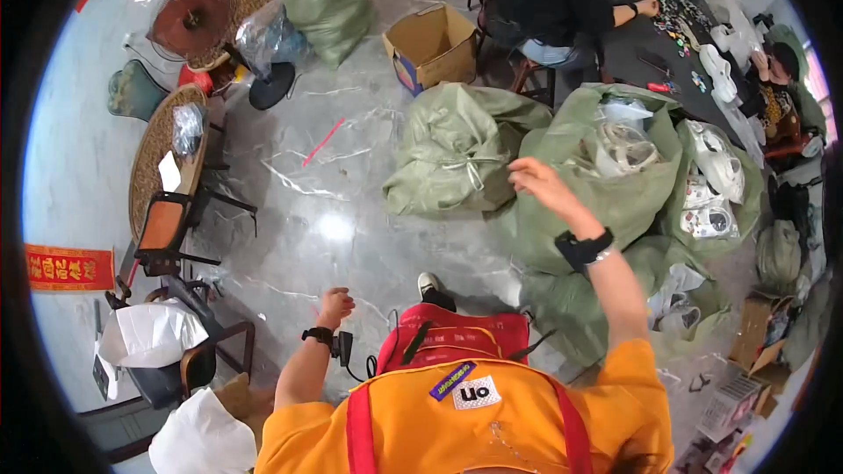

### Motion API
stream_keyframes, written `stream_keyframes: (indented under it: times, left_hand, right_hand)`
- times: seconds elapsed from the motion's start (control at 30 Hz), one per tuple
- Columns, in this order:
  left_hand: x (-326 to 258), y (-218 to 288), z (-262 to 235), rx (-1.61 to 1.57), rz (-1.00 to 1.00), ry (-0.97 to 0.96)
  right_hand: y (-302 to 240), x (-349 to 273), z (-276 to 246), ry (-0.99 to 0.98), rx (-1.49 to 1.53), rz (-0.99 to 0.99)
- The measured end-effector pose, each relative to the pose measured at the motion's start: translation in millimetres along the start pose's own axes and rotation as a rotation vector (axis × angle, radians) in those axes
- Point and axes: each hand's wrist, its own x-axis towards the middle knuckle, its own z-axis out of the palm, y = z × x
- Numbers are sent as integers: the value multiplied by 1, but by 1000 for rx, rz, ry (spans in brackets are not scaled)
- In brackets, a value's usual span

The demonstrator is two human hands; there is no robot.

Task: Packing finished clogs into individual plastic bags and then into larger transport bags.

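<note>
My right hand [543, 184] reaches forward over the sacks, its fingers stretched out and holding nothing. Its fingertips are at the right edge of a tied green woven sack [443, 154]; whether they touch it I cannot tell. Beneath my right forearm stands an opened green sack [562, 219] with plastic-wrapped shoes [625, 149] in its mouth. My left hand [335, 305] hangs over the grey floor at my left side, away from the sacks. Its fingers are loosely bent and a little apart, with nothing seen in them.
Another open sack of bagged shoes [709, 211] stands at the right. An open cardboard box [430, 44] lies ahead, beside a seated person in black [553, 0] at a dark worktable [650, 79]. Chairs [211, 342], a fan [272, 83] and a full green sack [325, 0] line the left.
</note>
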Motion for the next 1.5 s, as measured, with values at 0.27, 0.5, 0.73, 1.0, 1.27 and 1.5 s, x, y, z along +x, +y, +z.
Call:
stream_keyframes:
  times: [0.27, 0.5, 0.73, 1.0, 1.27, 1.5]
  left_hand:
    - [68, 95, -9, 166, 109, -85]
    - [116, 165, 5, 307, 149, -203]
    - [192, 231, 6, 373, 182, -143]
    - [334, 282, 111, 1093, 654, -251]
    - [402, 323, 274, 1426, 833, 73]
    - [330, 457, 252, 957, 462, -1245]
  right_hand:
    - [114, 108, 117, 126, 435, 431]
    - [177, 149, 96, 250, 198, 641]
    - [269, 216, 86, 137, 411, 668]
    - [321, 319, 110, 925, 983, 1030]
    - [208, 367, 79, 671, 634, 492]
    - [189, 314, 7, 573, -51, 259]
